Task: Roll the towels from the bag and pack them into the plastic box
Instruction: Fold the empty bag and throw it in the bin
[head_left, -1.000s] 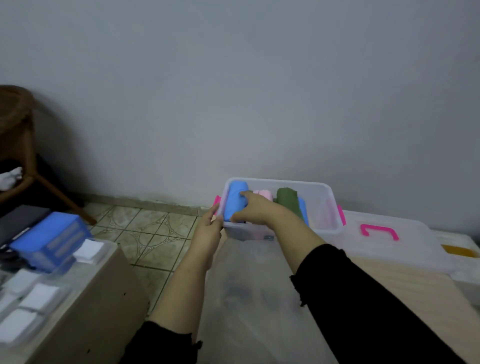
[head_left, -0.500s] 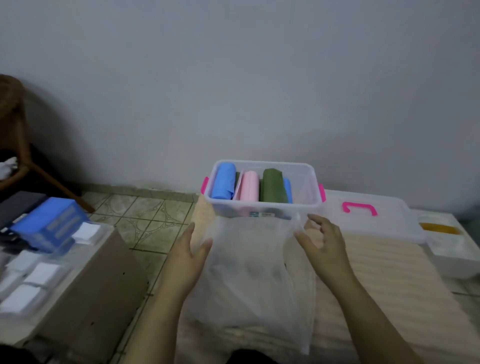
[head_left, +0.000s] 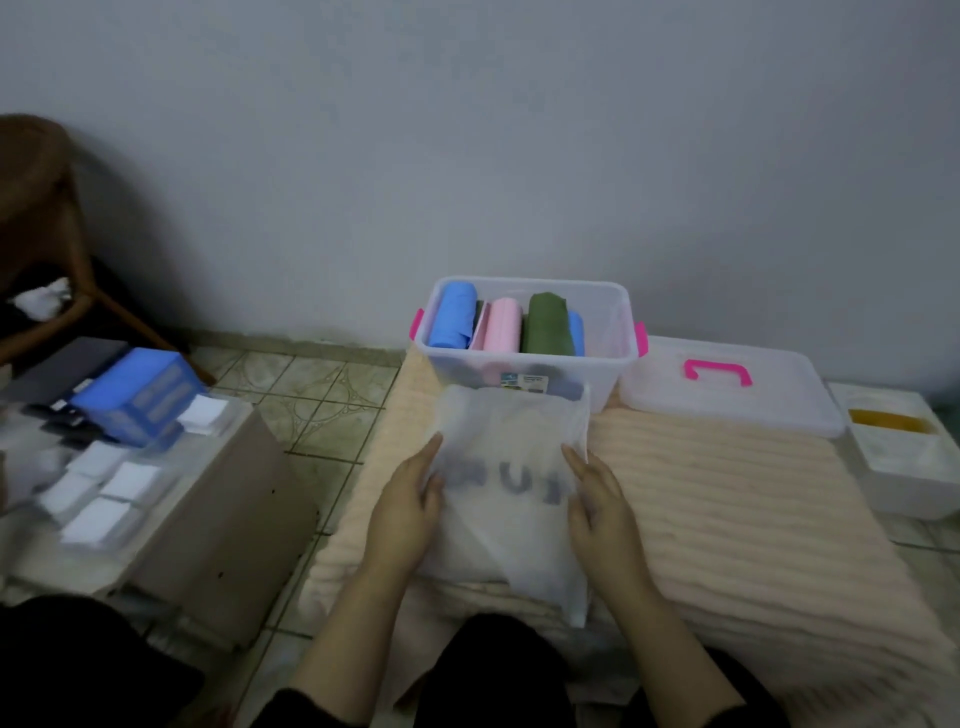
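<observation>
Both hands, left (head_left: 408, 506) and right (head_left: 602, 501), lie flat with straight fingers on the thin frosted bag (head_left: 506, 493); rolled towels (head_left: 501, 327) fill the clear box (head_left: 613, 358).

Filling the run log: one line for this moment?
left hand: flat on bag | right hand: flat on bag | plastic box: rolled towels inside

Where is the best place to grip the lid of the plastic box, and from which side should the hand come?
Probably the pink handle on top of the lid, coming from above. The lid lies flat, to the right of the box, so the handle faces up with nothing over it. The lid's rim looks wide and thin, and would be harder to hold.
</observation>
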